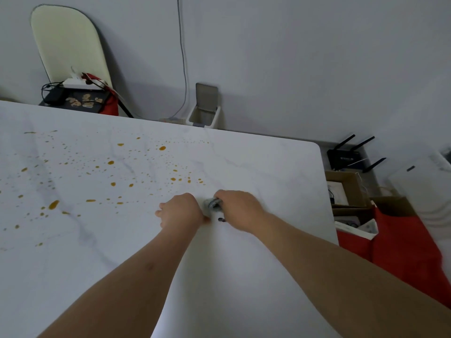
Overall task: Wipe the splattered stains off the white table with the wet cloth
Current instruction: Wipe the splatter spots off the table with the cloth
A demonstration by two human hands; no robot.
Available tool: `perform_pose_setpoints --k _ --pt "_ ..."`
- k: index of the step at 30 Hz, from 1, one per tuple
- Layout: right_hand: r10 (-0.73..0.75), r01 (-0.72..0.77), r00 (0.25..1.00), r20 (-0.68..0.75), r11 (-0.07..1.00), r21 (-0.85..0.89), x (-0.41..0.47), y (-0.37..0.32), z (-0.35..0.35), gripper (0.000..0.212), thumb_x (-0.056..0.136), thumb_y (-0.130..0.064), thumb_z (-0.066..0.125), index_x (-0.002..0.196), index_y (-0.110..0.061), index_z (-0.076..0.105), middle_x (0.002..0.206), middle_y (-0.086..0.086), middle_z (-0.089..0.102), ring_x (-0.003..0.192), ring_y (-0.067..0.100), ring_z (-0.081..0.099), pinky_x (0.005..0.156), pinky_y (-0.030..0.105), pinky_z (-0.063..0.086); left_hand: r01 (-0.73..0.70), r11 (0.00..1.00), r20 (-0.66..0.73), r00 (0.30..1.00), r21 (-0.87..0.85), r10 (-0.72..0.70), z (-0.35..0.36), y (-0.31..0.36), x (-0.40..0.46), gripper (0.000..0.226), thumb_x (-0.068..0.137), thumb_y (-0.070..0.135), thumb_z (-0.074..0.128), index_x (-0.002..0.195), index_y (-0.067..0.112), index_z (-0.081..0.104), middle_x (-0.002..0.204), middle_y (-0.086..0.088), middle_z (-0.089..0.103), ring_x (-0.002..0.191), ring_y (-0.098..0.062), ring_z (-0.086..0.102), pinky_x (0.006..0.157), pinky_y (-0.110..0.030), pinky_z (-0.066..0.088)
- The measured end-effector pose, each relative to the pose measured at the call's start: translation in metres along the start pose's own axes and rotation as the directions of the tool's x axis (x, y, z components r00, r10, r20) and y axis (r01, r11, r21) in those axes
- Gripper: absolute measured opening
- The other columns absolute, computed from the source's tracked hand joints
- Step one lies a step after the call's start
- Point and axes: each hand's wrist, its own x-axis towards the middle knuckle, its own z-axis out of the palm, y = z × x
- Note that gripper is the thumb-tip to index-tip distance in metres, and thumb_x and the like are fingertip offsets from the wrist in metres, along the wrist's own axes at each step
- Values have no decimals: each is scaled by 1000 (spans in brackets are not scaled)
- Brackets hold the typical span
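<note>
Orange-brown stains (111,162) are splattered over the left and middle of the white marble-patterned table (268,167), from large drops to fine specks. A small grey patterned cloth (212,204) is bunched between my two hands near the table's middle. My left hand (181,211) and my right hand (238,208) both grip it, knuckles up, just right of the nearest stains. Most of the cloth is hidden by my fingers. A small dark speck (220,219) lies on the table under my right hand.
A cream chair (70,45) with a power strip and black items stands beyond the far left edge. A small white bin (205,113) sits by the wall. Past the right edge are a black router (346,154), cardboard boxes (346,189) and red bags (400,245).
</note>
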Motion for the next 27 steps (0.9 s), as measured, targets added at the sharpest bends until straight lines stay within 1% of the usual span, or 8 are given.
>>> perform_pose_setpoints --k 2,5,9,11,17,20,22,27 --pt "54 -69 996 67 967 245 6 8 -18 19 99 -10 49 109 -13 65 102 4 66 89 21 61 69 26 44 -14 1000 12 1000 13 14 -2 0 1 69 50 53 79 107 20 61 127 -16 60 122 -41 54 91 -48 52" --pt "219 -182 975 -42 891 416 16 40 -42 23 101 -10 48 108 -10 70 103 7 70 91 20 62 68 17 46 -28 999 26 999 21 28 -1 -2 4 78 50 57 86 114 20 61 131 -20 59 125 -44 53 93 -52 52" --pt "447 -452 848 -283 891 53 28 89 -54 31 101 -31 44 127 -24 61 123 18 52 109 40 53 93 40 47 -36 999 25 999 17 36 1 -4 8 77 50 57 89 111 19 61 131 -20 59 124 -44 53 91 -53 53" --pt "471 -479 828 -303 876 54 29 86 -46 38 100 -36 48 134 -22 55 124 17 49 111 41 53 93 41 45 -40 999 22 999 16 40 1 -5 10 78 49 57 90 111 19 61 132 -22 59 124 -46 53 91 -54 53" --pt "230 -246 901 -368 969 3 27 10 15 45 89 -29 62 131 -19 48 112 16 55 97 40 60 77 42 50 -66 996 -10 998 51 67 3 -6 9 69 50 57 86 102 20 59 122 -16 63 119 -42 57 90 -52 54" --pt "-22 8 975 -219 998 -66 25 -30 33 48 87 -23 60 133 -34 51 105 9 52 89 33 56 72 37 47 -118 990 -92 988 84 125 5 -6 10 42 69 47 57 98 19 66 100 -9 67 105 -36 62 86 -50 54" --pt "-118 97 983 -140 984 -147 23 -34 35 40 87 -20 58 124 -36 60 98 4 46 84 28 51 66 34 35 -137 983 -96 984 119 149 5 -7 10 43 69 40 44 97 19 69 94 -8 68 99 -34 63 85 -49 54" --pt "-21 -35 958 -286 981 -191 6 21 23 32 95 -32 57 126 -40 62 99 8 50 80 32 54 66 36 42 -169 973 -67 981 155 181 -4 -10 -4 57 57 64 80 80 23 49 94 -4 65 103 -33 63 90 -46 53"
